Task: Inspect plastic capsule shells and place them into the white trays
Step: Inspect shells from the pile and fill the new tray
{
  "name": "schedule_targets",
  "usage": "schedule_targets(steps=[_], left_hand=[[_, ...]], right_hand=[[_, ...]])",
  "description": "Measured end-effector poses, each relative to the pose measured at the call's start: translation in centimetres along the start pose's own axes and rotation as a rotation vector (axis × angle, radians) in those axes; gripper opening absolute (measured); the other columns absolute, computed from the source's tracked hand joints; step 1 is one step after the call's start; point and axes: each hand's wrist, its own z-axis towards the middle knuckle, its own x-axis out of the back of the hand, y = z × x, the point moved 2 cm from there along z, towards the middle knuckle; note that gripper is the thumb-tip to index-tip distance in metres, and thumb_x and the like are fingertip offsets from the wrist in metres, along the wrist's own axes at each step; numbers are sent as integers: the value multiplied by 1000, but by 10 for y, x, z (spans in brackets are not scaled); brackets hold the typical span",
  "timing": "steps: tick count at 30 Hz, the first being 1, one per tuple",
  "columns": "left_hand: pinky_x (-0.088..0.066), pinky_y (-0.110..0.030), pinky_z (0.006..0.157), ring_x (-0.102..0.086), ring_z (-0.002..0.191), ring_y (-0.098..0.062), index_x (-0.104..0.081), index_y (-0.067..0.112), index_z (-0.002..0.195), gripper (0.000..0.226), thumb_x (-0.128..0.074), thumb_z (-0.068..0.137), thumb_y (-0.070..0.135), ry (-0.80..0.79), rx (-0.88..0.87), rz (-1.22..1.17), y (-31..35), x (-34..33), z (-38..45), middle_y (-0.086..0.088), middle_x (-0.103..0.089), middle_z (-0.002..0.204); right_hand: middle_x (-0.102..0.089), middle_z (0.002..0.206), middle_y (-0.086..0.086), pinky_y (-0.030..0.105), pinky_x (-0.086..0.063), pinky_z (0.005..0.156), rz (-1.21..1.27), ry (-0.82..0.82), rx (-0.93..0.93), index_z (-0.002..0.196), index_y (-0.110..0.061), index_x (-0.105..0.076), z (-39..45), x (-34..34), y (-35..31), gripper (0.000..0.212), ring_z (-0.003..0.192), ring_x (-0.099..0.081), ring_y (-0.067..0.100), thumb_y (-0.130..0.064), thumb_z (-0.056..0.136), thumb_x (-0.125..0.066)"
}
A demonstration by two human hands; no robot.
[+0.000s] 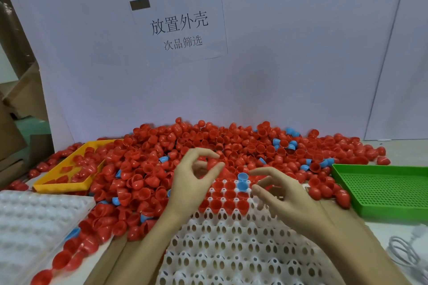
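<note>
Both hands hover over the far end of the white tray (231,238), which runs from between the wrists up to the fingertips. Its near pockets show only their holes. The pockets just under the fingertips hold red shells (216,204) set open side up in a few rows, with two blue shells (242,184), one stacked in the other, standing between the two hands.

The left hand (192,182) has its thumb and forefinger curled toward each other around a red shell at the edge of the pile; the blur keeps me from telling whether it actually pinches it. The right hand (280,194) is half open, fingers bent and spread, holding nothing.

Beyond the fingertips lies the pile (208,143), mostly red shells with scattered blue ones, spilling left and right of both hands. Left of the left hand, a yellow tray (69,182) holds a handful of red shells and is partly buried by the pile. Nearer, left of the left forearm, sits a second white tray (34,222) with bare pockets; red shells lie along its near edge. Right of the right hand is a green perforated tray (389,192), touching the pile's fringe. A white cable (407,252) lies beside the right forearm.
</note>
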Motion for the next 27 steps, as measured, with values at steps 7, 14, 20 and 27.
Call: schedule_targets(steps=[7,14,20,27], left_hand=[[-60,-27,82,-77,98,-23,-66,6,95,17,-80,89,0,-252,137,-360,5,-27,-34,-3,-72,112],[-60,-30,90,-73,111,-26,-66,17,117,36,-84,88,7,-298,95,-339,-3,-21,-36,-4,-73,117],[-56,-22,95,-69,119,-17,-63,36,127,47,-86,88,21,-188,-93,-83,-4,-23,-42,9,-71,122],[-56,-22,95,-70,118,-16,-63,35,125,45,-85,89,20,-156,-124,-94,1,-22,-43,10,-71,122]], right_hand=[[-74,111,1,33,-64,70,93,-47,40,119,-32,-72,-5,-6,-7,32,91,-78,19,-26,89,-82],[-75,110,-10,29,-62,74,-24,8,97,113,-31,-74,-6,-3,-9,30,94,-74,16,-20,87,-85],[-75,111,-8,23,-56,67,-23,27,115,111,-30,-75,-7,-3,-10,29,90,-72,17,-16,88,-85],[-74,110,-10,26,-57,64,10,37,126,111,-32,-76,-7,-2,-11,28,81,-71,11,-20,87,-85]])
